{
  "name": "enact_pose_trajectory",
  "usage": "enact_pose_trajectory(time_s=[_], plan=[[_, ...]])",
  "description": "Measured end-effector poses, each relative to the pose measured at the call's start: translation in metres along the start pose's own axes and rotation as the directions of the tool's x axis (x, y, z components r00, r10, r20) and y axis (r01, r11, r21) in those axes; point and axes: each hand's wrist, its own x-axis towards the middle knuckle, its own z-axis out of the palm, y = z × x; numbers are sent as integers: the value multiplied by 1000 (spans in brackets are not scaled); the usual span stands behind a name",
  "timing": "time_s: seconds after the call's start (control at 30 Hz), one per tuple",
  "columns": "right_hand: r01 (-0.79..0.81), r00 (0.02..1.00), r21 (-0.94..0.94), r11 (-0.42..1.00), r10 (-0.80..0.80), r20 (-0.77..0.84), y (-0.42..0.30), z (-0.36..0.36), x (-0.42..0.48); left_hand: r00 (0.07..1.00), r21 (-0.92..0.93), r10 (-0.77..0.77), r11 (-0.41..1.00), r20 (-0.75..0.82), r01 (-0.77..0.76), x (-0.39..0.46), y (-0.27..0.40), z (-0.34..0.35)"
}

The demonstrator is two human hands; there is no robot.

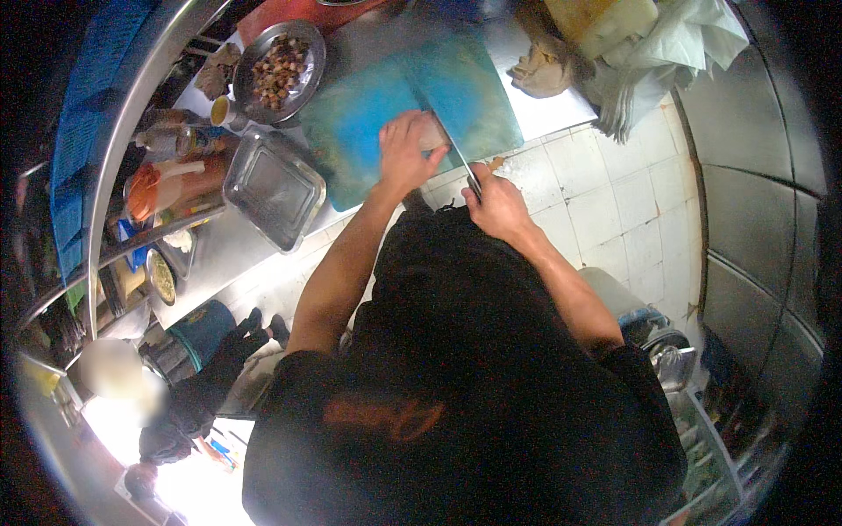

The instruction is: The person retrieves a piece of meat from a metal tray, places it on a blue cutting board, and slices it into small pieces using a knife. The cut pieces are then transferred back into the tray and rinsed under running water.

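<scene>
A blue-green cutting board (355, 112) lies on the metal counter before me. My left hand (406, 151) rests on a pale piece of food (432, 133) near the board's front edge, its fingers curled over it. In my right hand (500, 202) is the handle of a knife; the knife's blade (457, 146) points up and to the left, against the right side of the food. Beyond the board's left edge stand a round metal bowl (320, 72) of small browned chunks and a rectangular clear container (275, 191).
A crumpled tan cloth (544, 69) and white paper towels (684, 49) lie at the right. Bottles and an orange-topped container (143, 191) stand at the left beside a metal shelf rail (125, 131). Another person in dark clothing (177, 414) is at the lower left.
</scene>
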Motion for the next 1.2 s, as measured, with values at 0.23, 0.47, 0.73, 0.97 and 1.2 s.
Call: enact_pose_trajectory(time_s=[0.23,0.47,0.73,0.97,1.2], plan=[[7,1000,22,1000,-7,-21,16,-7,4,998,-117,-23,993,51,29,4,2,-16],[-75,997,47,996,75,-11,-7,-18,5,998,-202,-7,979,67,20,6,-5,-22],[-56,998,11,998,56,12,-20,-8,1,1000,-245,6,969,16,-2,4,-2,-20],[-35,999,-48,998,37,34,-20,-8,2,999,-225,20,974,29,-13,7,-2,-20],[-2,999,-92,996,6,45,-15,0,3,998,-230,61,971,-9,-62,6,-4,-16]])
